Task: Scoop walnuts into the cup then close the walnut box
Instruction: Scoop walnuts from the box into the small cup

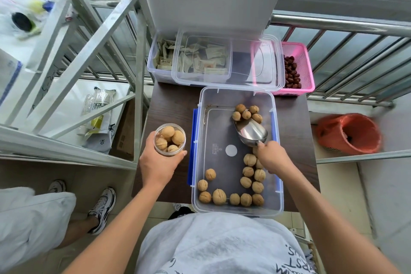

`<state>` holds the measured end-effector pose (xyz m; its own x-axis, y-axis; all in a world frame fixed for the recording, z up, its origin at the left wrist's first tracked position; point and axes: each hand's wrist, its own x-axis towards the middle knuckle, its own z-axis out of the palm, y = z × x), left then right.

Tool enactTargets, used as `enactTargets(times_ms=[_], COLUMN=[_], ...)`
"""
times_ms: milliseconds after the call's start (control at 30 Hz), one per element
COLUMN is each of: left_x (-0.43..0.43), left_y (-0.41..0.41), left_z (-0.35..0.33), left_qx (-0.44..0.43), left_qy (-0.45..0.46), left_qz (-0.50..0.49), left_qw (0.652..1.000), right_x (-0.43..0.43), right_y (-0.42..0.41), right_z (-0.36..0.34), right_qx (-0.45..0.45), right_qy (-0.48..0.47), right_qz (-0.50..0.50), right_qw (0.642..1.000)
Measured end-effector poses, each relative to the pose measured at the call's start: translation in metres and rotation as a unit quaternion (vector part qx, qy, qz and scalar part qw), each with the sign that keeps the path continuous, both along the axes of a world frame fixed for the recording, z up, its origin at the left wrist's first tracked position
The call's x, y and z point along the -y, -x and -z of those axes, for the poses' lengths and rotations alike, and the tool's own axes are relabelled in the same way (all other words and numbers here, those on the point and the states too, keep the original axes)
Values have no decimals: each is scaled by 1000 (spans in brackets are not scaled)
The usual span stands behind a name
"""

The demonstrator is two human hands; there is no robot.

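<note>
Two hands work at the open walnut box [222,131] on the dark table [169,104].
Left hand [158,167] curls round a clear plastic cup [164,152] holding several walnuts [178,137], just left of the box. Right hand [272,157] grips the handle of a metal scoop [251,132] inside the box, its empty mouth against a cluster of nuts in the far right corner. More lie along the near side. The clear lid [262,66] rests behind, atop another container.

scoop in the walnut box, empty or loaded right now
Empty. The scoop shows only bare metal inside, with its mouth next to the far walnut cluster.
</note>
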<state>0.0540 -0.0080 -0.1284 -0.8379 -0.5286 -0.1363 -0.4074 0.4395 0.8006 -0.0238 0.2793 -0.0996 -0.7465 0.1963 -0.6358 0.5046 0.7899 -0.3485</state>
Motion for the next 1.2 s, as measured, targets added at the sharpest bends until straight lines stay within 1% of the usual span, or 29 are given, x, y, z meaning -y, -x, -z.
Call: enactTargets(times_ms=[167,267,400,567,700,867,1000,1200], left_x=[4,6,11,13,14,14,12,9], left_y=[2,3,1,-3,-3,-1,0,2], left_z=[3,4,7,8,10,10,10,8], left_qx=[6,8,19,18,16,14,17,14], left_qy=[7,0,-4,-9,-2,-4,-13,-27], left_qz=[22,27,25,24,34,44,46,58], left_qw=[1000,1000,1000,1000,999,999,999,998], right_x=[23,34,37,39,50,63,64,63], right_y=[23,32,30,22,28,29,19,9], right_z=[19,28,44,57,59,64,67,66], right_qx=[-9,4,15,-3,-13,-9,-54,-88], right_qy=[-21,-14,6,2,16,52,64,102], right_qz=[0,2,-25,-63,-70,-46,-10,38], right_qw=[1000,1000,1000,998,997,998,996,990])
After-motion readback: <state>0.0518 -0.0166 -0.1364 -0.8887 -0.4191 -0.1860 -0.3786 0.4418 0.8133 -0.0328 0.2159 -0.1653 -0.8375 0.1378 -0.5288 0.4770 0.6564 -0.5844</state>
